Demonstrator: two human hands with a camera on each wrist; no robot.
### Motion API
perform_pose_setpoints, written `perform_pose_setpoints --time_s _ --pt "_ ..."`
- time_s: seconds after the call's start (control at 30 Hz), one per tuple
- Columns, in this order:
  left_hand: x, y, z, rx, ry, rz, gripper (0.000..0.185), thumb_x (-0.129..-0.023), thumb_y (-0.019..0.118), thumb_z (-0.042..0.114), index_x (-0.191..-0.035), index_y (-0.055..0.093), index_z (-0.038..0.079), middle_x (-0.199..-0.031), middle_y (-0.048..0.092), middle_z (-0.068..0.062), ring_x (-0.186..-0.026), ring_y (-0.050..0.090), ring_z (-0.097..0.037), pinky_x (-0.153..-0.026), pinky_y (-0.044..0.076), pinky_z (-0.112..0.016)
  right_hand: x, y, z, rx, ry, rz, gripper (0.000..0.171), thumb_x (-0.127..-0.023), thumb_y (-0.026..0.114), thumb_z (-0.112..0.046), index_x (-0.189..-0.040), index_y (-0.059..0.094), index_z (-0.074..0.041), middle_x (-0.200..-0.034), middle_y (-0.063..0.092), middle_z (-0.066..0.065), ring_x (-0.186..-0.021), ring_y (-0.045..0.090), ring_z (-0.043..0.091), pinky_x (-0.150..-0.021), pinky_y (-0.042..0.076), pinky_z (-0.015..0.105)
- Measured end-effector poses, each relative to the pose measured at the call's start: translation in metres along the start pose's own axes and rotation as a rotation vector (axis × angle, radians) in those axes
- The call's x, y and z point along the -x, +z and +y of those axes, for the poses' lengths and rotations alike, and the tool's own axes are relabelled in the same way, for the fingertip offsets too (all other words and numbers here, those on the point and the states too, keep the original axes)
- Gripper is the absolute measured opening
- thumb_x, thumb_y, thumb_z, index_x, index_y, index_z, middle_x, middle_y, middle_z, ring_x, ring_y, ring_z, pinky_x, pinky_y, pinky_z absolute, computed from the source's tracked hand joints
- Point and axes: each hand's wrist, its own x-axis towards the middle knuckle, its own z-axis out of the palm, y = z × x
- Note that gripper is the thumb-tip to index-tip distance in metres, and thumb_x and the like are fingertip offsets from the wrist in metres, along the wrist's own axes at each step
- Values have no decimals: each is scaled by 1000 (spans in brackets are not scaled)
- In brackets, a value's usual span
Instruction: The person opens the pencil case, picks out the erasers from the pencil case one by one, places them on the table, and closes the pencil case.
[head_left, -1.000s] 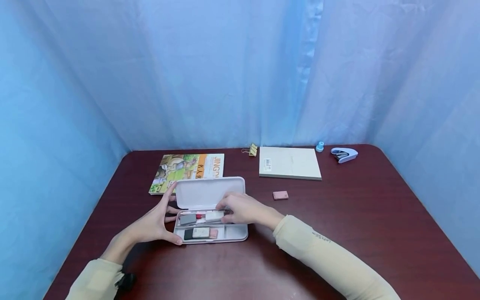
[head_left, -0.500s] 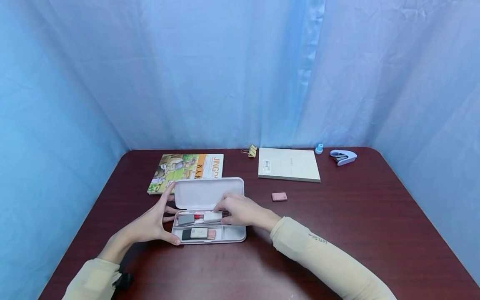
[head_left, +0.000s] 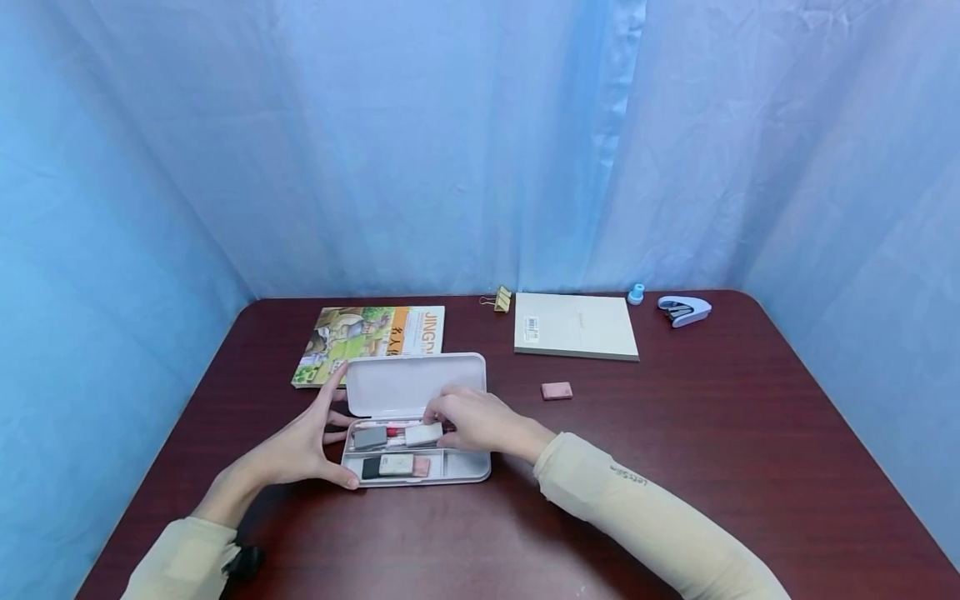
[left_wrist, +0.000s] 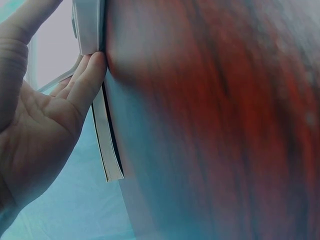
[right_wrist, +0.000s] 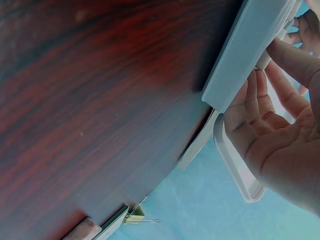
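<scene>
Pencil case contents: head view only

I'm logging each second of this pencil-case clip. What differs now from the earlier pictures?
The right hand has slid a little left along the open pencil case, carrying the white eraser in its fingertips toward the grey one. The left hand still steadies the case's left end. Lid, books and pink eraser are unchanged.

place: curtained recording booth | signs: blue drapes, dark wood table, stationery
</scene>
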Motion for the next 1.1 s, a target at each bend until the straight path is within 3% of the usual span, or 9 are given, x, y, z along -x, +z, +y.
perform_pose_setpoints --time_s 0.33,0.53,0.83,1.1 --pt "-1 0 1 -13 6 -2 146 -67 98 23 -158 -13 46 -149 25 -21 -122 58 -35 -97 54 -46 -2 2 2 15 10 -9 26 -87 82 -23 -112 76 -20 -101 62 -6 -88 55 9 -74 50 28" --pt "-2 0 1 -13 4 -2 147 -66 99 23 -161 -13 38 -149 26 -20 -122 57 -35 -97 53 -46 -3 3 4 3 -1 -8 26 -88 80 -23 -113 76 -19 -103 63 -6 -88 56 9 -74 50 28" --pt "-2 0 0 -6 -4 -6 147 -66 99 24 -160 -13 41 -150 24 -20 -123 56 -35 -98 53 -44 0 -4 8 -78 -26 -17 22 -87 76 -22 -108 74 -15 -94 58 -4 -85 53 11 -72 47 26" --pt "-1 0 1 -13 -3 -11 147 -66 98 24 -161 -13 37 -150 24 -20 -123 56 -35 -98 53 -45 19 -20 13 -157 -41 26 22 -85 75 -22 -105 73 -15 -97 61 -3 -82 57 11 -75 49 29"
